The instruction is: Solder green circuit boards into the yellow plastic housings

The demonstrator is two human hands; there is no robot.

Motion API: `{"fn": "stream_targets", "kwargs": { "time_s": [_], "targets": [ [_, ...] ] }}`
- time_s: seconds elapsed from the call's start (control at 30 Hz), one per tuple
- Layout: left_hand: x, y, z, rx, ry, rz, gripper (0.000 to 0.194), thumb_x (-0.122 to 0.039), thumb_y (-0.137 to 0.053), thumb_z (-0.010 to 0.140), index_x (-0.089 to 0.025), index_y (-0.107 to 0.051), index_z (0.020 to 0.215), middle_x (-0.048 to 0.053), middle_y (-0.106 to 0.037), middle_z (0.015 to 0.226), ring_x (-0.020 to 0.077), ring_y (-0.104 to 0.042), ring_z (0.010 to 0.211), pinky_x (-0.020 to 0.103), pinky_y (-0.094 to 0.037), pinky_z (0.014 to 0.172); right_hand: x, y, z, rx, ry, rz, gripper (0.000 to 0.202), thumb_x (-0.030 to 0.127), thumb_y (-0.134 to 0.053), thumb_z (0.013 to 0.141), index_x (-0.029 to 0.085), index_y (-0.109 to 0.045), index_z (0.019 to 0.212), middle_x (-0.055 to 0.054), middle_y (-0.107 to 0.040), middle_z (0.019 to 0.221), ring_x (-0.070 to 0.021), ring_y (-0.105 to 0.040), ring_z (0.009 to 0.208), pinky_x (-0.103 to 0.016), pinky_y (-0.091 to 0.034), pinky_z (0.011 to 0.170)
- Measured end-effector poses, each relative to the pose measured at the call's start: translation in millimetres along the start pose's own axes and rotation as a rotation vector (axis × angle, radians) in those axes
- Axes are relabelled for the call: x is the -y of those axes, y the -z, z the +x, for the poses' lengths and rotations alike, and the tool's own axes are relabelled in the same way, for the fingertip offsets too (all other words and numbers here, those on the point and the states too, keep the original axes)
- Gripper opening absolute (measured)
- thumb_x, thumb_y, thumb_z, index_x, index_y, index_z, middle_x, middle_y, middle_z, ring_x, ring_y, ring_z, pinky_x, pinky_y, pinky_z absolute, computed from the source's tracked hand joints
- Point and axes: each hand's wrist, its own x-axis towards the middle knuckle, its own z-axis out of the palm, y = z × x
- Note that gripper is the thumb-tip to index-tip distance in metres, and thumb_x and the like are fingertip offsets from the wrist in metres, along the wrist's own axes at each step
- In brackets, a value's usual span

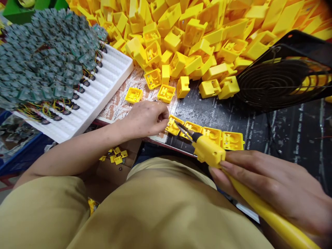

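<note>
Your right hand (269, 186): grip was wrapped round a yellow tool (210, 150), lower right. Your left hand (147, 118): beside four open yellow cases (212, 135), centre; grip could not be told. Row seemed part-worked; yellow heap (186, 34), top, seemed outstanding.

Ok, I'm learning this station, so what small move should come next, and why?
Probably ease the pointed yellow tool down into the row's leftmost yellow casing: the right hand holds the tool with its metal tip seemingly over that casing, and the left hand is at the casing's left edge, apparently placed to steady it.
</note>
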Motion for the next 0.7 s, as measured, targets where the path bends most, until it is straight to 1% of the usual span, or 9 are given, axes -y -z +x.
{"fn": "stream_targets", "kwargs": {
  "time_s": [0.03, 0.1, 0.17, 0.27, 0.37, 0.53, 0.63, 0.7],
  "targets": [
    [0.5, 0.1, 2.1, -0.012, 0.012, -0.021, 0.02, -0.023, -0.054, 0.081, -0.017, -0.072, 0.084, 0.004, -0.073, 0.078, 0.0183, -0.065, 0.073, 0.027, -0.043, 0.066, -0.1, 0.7, -0.7, -0.005, -0.031, -0.036, 0.017, 0.035, -0.06, 0.099, 0.023, -0.067, 0.091, 0.0, -0.071, 0.081, -0.0107, -0.069, 0.072, -0.02, -0.06, 0.072],
    [1.2, -2.2, 6.9, -0.006, 0.028, -0.011, 0.02, -0.023, -0.054, 0.082, -0.016, -0.072, 0.086, 0.004, -0.073, 0.082, 0.0189, -0.066, 0.076, 0.028, -0.044, 0.068, -1.6, -0.7, 0.2, -0.037, -0.011, -0.12, 0.021, 0.032, -0.055, 0.101, 0.019, -0.065, 0.087, -0.002, -0.069, 0.076, -0.0102, -0.067, 0.067, -0.018, -0.059, 0.067],
    [1.6, -6.2, 11.1, 0.022, 0.029, 0.041, 0.021, -0.024, -0.053, 0.083, -0.016, -0.072, 0.089, 0.005, -0.073, 0.084, 0.0214, -0.067, 0.08, 0.03, -0.044, 0.069, -4.0, -4.5, 3.7, -0.052, 0.052, -0.135, 0.018, 0.026, -0.059, 0.099, 0.018, -0.062, 0.083, -0.002, -0.067, 0.072, -0.0087, -0.066, 0.063, -0.015, -0.057, 0.063],
    [1.9, -10.2, 14.2, 0.051, 0.02, 0.09, 0.023, -0.025, -0.052, 0.084, -0.016, -0.072, 0.09, 0.006, -0.074, 0.086, 0.0237, -0.067, 0.084, 0.032, -0.045, 0.07, -5.7, -11.3, 9.4, -0.065, 0.15, -0.149, 0.014, 0.021, -0.063, 0.096, 0.016, -0.06, 0.083, -0.001, -0.067, 0.071, -0.0083, -0.067, 0.062, -0.013, -0.056, 0.063],
    [1.0, -9.0, 14.5, 0.078, 0.023, 0.11, 0.024, -0.026, -0.051, 0.085, -0.016, -0.072, 0.091, 0.007, -0.074, 0.087, 0.0242, -0.068, 0.085, 0.033, -0.044, 0.07, -4.8, -16.7, 11.3, -0.099, 0.157, -0.149, 0.01, 0.02, -0.066, 0.094, 0.017, -0.06, 0.086, -0.001, -0.067, 0.073, -0.0102, -0.068, 0.064, -0.015, -0.057, 0.064],
    [-1.7, -5.5, 14.4, 0.108, 0.021, 0.145, 0.024, -0.025, -0.05, 0.086, -0.016, -0.072, 0.093, 0.007, -0.074, 0.087, 0.0247, -0.068, 0.085, 0.033, -0.043, 0.069, -8.7, -16.6, 12.5, -0.065, 0.171, -0.13, 0.01, 0.016, -0.069, 0.091, 0.017, -0.059, 0.091, -0.001, -0.069, 0.077, -0.0104, -0.067, 0.067, -0.017, -0.057, 0.066],
    [-1.5, -5.9, 13.9, 0.099, 0.01, 0.144, 0.024, -0.025, -0.05, 0.085, -0.016, -0.072, 0.092, 0.007, -0.074, 0.086, 0.0243, -0.068, 0.083, 0.032, -0.043, 0.068, -14.9, -13.4, 16.2, -0.022, 0.276, -0.114, 0.008, 0.012, -0.066, 0.091, 0.016, -0.06, 0.094, -0.001, -0.068, 0.077, -0.0084, -0.067, 0.068, -0.013, -0.055, 0.066],
    [-0.7, -6.7, 13.5, 0.092, 0.001, 0.141, 0.024, -0.025, -0.05, 0.085, -0.016, -0.071, 0.091, 0.007, -0.074, 0.085, 0.0241, -0.068, 0.082, 0.032, -0.043, 0.067, -16.5, -13.4, 18.4, -0.02, 0.279, -0.113, 0.008, 0.011, -0.065, 0.091, 0.016, -0.06, 0.094, -0.001, -0.068, 0.078, -0.0082, -0.067, 0.069, -0.013, -0.055, 0.067]
  ]
}}
